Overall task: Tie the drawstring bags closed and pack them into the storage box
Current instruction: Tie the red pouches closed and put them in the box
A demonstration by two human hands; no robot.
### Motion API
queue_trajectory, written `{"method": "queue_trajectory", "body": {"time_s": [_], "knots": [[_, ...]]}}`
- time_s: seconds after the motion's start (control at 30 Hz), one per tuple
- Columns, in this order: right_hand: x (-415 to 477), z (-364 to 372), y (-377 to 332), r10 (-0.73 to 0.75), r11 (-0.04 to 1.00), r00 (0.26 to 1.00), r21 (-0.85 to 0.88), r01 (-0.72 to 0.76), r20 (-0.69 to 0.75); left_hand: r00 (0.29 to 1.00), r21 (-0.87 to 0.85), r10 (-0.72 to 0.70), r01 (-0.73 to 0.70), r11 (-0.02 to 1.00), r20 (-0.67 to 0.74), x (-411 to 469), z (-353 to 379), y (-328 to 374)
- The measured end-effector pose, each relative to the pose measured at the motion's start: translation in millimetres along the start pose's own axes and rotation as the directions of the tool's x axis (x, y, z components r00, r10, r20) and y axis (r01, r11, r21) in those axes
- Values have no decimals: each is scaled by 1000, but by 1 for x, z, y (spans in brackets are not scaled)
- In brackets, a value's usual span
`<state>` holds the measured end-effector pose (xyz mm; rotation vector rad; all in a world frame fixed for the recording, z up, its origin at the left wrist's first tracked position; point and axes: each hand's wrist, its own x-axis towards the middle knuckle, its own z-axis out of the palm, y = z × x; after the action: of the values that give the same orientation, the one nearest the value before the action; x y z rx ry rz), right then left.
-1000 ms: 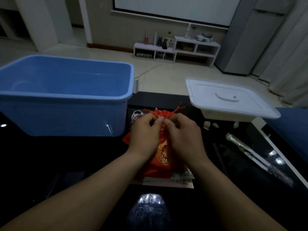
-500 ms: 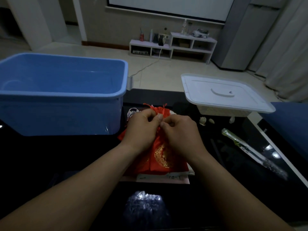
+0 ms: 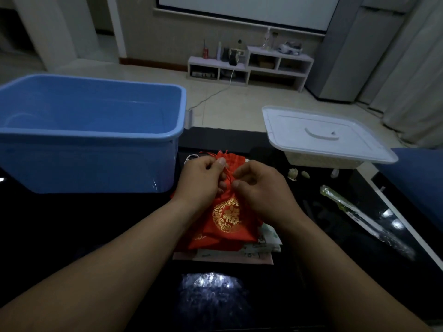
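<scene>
Starting nearest, both forearms reach in over the dark, glossy tabletop (image 3: 72,231), where a patch of glare hides the surface between them. Just beyond lies a red drawstring bag (image 3: 225,216) with a gold emblem, resting on more red fabric (image 3: 203,239) and a small stack of papers (image 3: 239,256). At the bag's neck the left hand (image 3: 201,180) and the right hand (image 3: 263,188) sit close together, each with fingers curled in a pinch on the thin red drawstring (image 3: 229,174).

By the look of it, this bag is mid-tie and the knot is not finished. The fingers hide whether the mouth is fully cinched. The red fabric underneath is probably at least one more bag, but how many there are, and whether any is tied, cannot be told.

Farther off on the left stands the blue storage box (image 3: 84,164), open and cut off at the frame's edge. No bags show in the visible part of its inside, though its near wall hides much of the floor, so packing seems not yet begun. Far right, a white lidded container (image 3: 318,135) sits at the tabletop's edge, its contents unclear in the dim light.
</scene>
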<state>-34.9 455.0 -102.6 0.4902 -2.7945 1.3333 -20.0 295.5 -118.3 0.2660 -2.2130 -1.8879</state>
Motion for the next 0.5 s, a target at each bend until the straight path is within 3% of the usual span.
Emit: {"method": "queue_trajectory", "body": {"time_s": [0.17, 0.27, 0.4, 0.5], "knots": [[3, 4, 1, 106, 980, 992, 176, -93, -67, 1000, 5, 18, -18, 1000, -25, -4, 2, -1], [2, 7, 0, 132, 971, 988, 210, -113, -79, 982, 113, 173, -163, 980, -79, -5, 3, -1], [4, 6, 0, 72, 988, 997, 137, -70, -5, 916, 300, 398, -393, 870, 44, -5, 5, 6], [3, 5, 1, 32, 987, 998, 153, -40, 52, 903, 362, 415, -427, 829, 115, 0, 6, 12]]}}
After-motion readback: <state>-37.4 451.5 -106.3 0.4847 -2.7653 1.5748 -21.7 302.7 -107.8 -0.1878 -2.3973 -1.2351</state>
